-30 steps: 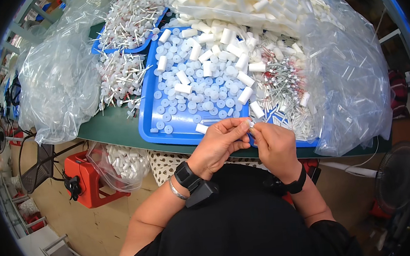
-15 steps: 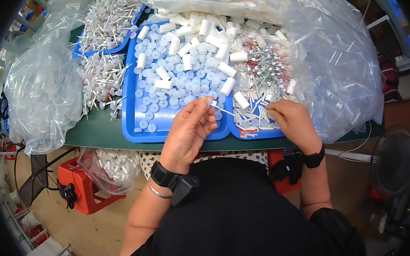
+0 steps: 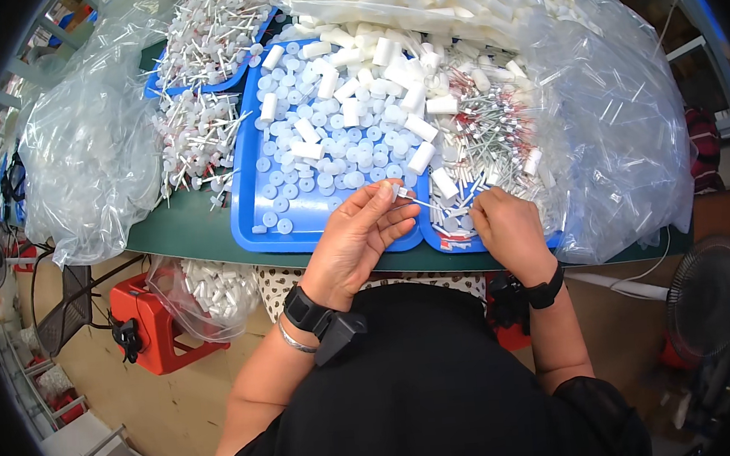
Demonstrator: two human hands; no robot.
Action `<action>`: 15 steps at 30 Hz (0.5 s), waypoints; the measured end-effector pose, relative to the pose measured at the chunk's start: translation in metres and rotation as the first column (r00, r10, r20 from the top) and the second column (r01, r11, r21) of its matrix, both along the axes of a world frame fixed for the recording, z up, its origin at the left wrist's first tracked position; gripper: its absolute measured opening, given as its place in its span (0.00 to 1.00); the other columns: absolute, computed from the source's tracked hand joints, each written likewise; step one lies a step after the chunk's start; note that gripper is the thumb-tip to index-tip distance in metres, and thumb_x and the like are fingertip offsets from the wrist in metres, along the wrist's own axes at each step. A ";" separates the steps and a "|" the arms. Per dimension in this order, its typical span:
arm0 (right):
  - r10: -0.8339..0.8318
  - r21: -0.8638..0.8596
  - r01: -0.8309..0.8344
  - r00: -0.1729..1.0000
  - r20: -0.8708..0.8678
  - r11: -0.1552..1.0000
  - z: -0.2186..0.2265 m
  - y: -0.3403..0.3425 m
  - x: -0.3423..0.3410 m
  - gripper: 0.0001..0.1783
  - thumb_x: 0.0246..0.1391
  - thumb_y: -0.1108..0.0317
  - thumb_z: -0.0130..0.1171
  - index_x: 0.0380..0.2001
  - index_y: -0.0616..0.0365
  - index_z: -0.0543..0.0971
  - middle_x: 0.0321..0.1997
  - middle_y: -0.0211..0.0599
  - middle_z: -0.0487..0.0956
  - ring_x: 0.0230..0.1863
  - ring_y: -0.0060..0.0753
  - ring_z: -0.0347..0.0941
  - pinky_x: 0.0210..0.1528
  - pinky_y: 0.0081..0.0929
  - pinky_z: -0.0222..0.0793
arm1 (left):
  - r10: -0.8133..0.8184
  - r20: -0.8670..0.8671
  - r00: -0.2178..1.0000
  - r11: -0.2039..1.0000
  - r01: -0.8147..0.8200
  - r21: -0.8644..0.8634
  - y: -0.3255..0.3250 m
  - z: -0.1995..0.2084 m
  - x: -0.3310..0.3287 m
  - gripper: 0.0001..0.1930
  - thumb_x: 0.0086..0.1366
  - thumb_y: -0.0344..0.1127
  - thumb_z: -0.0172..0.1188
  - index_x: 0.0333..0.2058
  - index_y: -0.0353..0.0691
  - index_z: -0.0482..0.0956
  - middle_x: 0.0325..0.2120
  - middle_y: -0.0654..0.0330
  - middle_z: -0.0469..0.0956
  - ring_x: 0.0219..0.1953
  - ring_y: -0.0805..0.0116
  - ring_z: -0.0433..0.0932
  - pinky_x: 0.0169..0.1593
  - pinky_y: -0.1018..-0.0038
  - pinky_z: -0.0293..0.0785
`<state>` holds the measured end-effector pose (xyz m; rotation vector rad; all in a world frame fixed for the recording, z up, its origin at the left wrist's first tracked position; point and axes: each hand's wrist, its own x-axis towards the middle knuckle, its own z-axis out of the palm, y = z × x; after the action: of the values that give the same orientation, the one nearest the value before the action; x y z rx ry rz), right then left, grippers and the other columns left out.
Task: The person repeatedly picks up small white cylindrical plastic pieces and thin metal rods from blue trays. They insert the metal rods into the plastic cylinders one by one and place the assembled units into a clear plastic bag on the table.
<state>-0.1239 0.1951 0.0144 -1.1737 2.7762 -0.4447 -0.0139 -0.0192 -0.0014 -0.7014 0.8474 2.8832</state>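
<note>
My left hand (image 3: pixel 364 238) is over the front edge of a large blue tray (image 3: pixel 245 212). Its thumb and index finger pinch a thin white stemmed piece (image 3: pixel 419 200), whose stem points toward my right hand. My right hand (image 3: pixel 509 227) has its fingers closed together above the smaller blue tray (image 3: pixel 431 235), close to the stem's free end. What those fingers hold, if anything, is hidden. Pale translucent discs (image 3: pixel 342 148) and white foam-like cylinders (image 3: pixel 307 149) fill much of the large tray. Thin metal-shanked pieces with red parts (image 3: pixel 494 123) heap up in the smaller one.
Piles of white stemmed pieces (image 3: pixel 204 138) lie at the far left, some in another blue tray (image 3: pixel 238 82). Clear plastic bags (image 3: pixel 91 177) flank the green table (image 3: pixel 173 234). A red stool (image 3: pixel 146 331) stands below left, a fan (image 3: pixel 709 299) at right.
My right hand has moved left, nearer my left hand and the stem it holds. The left hand keeps its pinch. The whole view has shifted slightly.
</note>
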 end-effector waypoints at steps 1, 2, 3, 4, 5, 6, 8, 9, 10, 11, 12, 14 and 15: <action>-0.016 -0.018 0.017 1.000 0.006 1.000 0.000 -0.001 0.000 0.07 0.52 0.69 0.58 0.25 0.61 0.74 0.27 0.43 0.74 0.31 0.47 0.76 0.32 0.41 0.71 | 0.000 -0.002 1.000 1.000 0.000 -0.002 0.000 0.000 0.000 0.16 0.68 0.38 0.56 0.49 0.36 0.74 0.42 0.54 0.79 0.44 0.66 0.80 0.47 0.74 0.78; -0.033 -0.035 0.034 0.999 0.012 0.999 0.000 -0.002 0.000 0.07 0.52 0.70 0.58 0.24 0.61 0.74 0.27 0.43 0.74 0.31 0.46 0.75 0.32 0.40 0.71 | 0.000 -0.004 1.000 1.000 0.000 -0.003 -0.001 -0.001 0.000 0.16 0.68 0.38 0.56 0.50 0.35 0.73 0.42 0.53 0.79 0.44 0.66 0.80 0.47 0.74 0.78; -0.050 -0.053 0.051 0.999 0.017 0.997 0.001 -0.003 0.000 0.07 0.52 0.70 0.58 0.24 0.61 0.73 0.27 0.42 0.74 0.30 0.46 0.75 0.32 0.40 0.71 | -0.001 -0.007 1.000 1.000 0.001 -0.006 -0.001 -0.001 0.000 0.16 0.68 0.38 0.56 0.50 0.35 0.73 0.43 0.52 0.79 0.44 0.66 0.80 0.47 0.73 0.78; 0.009 -0.117 -0.006 1.000 0.028 0.993 0.003 -0.004 0.000 0.06 0.51 0.71 0.59 0.26 0.61 0.74 0.28 0.42 0.75 0.30 0.46 0.75 0.32 0.39 0.71 | 0.004 -0.009 1.000 1.000 -0.004 0.000 -0.001 -0.002 0.000 0.16 0.68 0.38 0.56 0.50 0.35 0.73 0.42 0.52 0.79 0.43 0.66 0.80 0.47 0.73 0.78; 0.068 -0.180 -0.061 0.997 0.035 0.982 0.006 -0.005 0.000 0.05 0.50 0.71 0.60 0.27 0.61 0.75 0.29 0.41 0.75 0.30 0.47 0.75 0.32 0.38 0.70 | 0.008 -0.011 1.000 1.000 -0.008 0.005 -0.001 -0.002 0.001 0.16 0.68 0.38 0.56 0.50 0.35 0.73 0.42 0.52 0.79 0.43 0.66 0.80 0.47 0.74 0.78; 0.126 -0.244 -0.113 0.991 0.039 0.963 0.008 -0.006 0.001 0.05 0.49 0.72 0.61 0.29 0.60 0.76 0.29 0.41 0.76 0.30 0.47 0.75 0.32 0.37 0.70 | 0.011 -0.013 1.000 1.000 -0.011 0.009 -0.001 -0.002 0.001 0.16 0.68 0.38 0.56 0.50 0.35 0.73 0.42 0.52 0.79 0.43 0.66 0.80 0.47 0.74 0.78; 0.153 -0.191 -0.148 0.988 0.015 0.970 0.007 -0.009 0.001 0.05 0.48 0.73 0.61 0.29 0.61 0.77 0.30 0.41 0.76 0.30 0.46 0.75 0.32 0.37 0.70 | 0.010 -0.013 1.000 1.000 -0.010 0.010 -0.001 -0.002 0.000 0.16 0.68 0.38 0.56 0.49 0.35 0.73 0.42 0.52 0.79 0.43 0.66 0.80 0.47 0.73 0.78; 0.169 -0.165 -0.166 0.986 0.004 0.972 0.006 -0.010 0.001 0.05 0.48 0.73 0.61 0.30 0.61 0.77 0.31 0.41 0.76 0.31 0.45 0.75 0.33 0.36 0.71 | 0.012 -0.013 1.000 1.000 -0.012 0.010 -0.001 -0.002 0.000 0.16 0.68 0.38 0.56 0.49 0.35 0.74 0.42 0.52 0.79 0.43 0.66 0.80 0.47 0.73 0.78; 0.179 -0.131 -0.182 0.983 -0.030 0.975 0.005 -0.010 0.001 0.05 0.47 0.74 0.61 0.30 0.61 0.77 0.30 0.40 0.75 0.30 0.45 0.75 0.32 0.36 0.71 | 0.010 -0.018 1.000 1.000 -0.010 0.010 -0.001 -0.002 0.000 0.15 0.68 0.38 0.56 0.49 0.35 0.74 0.42 0.52 0.79 0.43 0.66 0.80 0.47 0.73 0.78; 0.191 -0.097 -0.196 0.980 -0.065 0.976 0.003 -0.011 0.001 0.05 0.47 0.74 0.62 0.30 0.61 0.78 0.29 0.40 0.75 0.30 0.44 0.75 0.32 0.36 0.71 | 0.008 -0.023 1.000 1.000 -0.008 0.010 0.000 -0.002 0.000 0.15 0.68 0.38 0.56 0.49 0.35 0.74 0.42 0.52 0.79 0.43 0.65 0.80 0.47 0.73 0.78; 0.202 -0.063 -0.209 0.974 -0.100 0.976 0.002 -0.011 0.001 0.06 0.46 0.74 0.62 0.30 0.61 0.78 0.29 0.39 0.75 0.30 0.44 0.75 0.32 0.36 0.72 | 0.006 -0.028 1.000 1.000 -0.005 0.009 0.000 -0.001 0.000 0.15 0.68 0.38 0.56 0.49 0.35 0.74 0.42 0.52 0.79 0.43 0.65 0.80 0.47 0.73 0.78; 0.172 -0.124 -0.179 0.983 -0.070 0.976 0.000 -0.009 -0.001 0.05 0.48 0.74 0.62 0.30 0.62 0.78 0.29 0.39 0.76 0.29 0.43 0.75 0.32 0.34 0.71 | 0.000 -0.023 1.000 1.000 0.000 0.000 0.000 -0.001 0.001 0.15 0.68 0.38 0.56 0.48 0.34 0.74 0.42 0.52 0.79 0.44 0.64 0.80 0.48 0.73 0.78; 0.160 -0.155 -0.167 0.986 -0.054 0.974 0.000 -0.009 -0.002 0.05 0.48 0.74 0.62 0.30 0.62 0.78 0.29 0.39 0.76 0.29 0.42 0.75 0.32 0.33 0.71 | 0.001 -0.020 1.000 1.000 -0.001 -0.004 0.000 -0.001 0.001 0.15 0.68 0.38 0.56 0.48 0.34 0.74 0.42 0.52 0.79 0.44 0.64 0.80 0.48 0.73 0.78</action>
<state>-0.1257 0.1861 0.0144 -1.4478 2.6905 -0.6412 -0.0129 -0.0190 -0.0019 -0.6743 0.8562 2.8947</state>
